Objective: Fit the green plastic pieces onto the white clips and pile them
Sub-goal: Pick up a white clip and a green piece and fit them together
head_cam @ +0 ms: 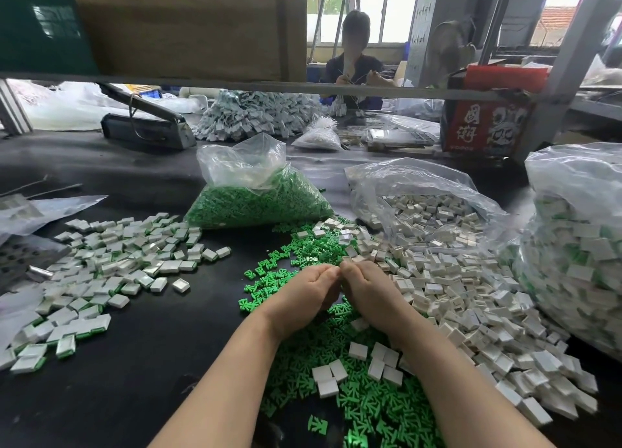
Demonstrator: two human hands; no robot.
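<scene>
Hands meet fingertip to fingertip above the loose parts

Fingers (331, 271) of the left hand (311, 292) and right hand (365, 289) curl inward and press together at the tips; whatever they pinch is hidden. Under and nearer than the fingers lie loose green plastic pieces (336, 377) on the dark worktop (134, 380). To their right spreads the heap of white clips (471, 306). Far to their left sits the pile of fitted clips (111, 265).

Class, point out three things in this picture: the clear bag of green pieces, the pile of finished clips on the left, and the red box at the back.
bag of green pieces (255, 205): head view, its green-filled lower part.
pile of finished clips (111, 265): head view, middle of the heap.
red box (484, 124): head view, its printed front face.
</scene>
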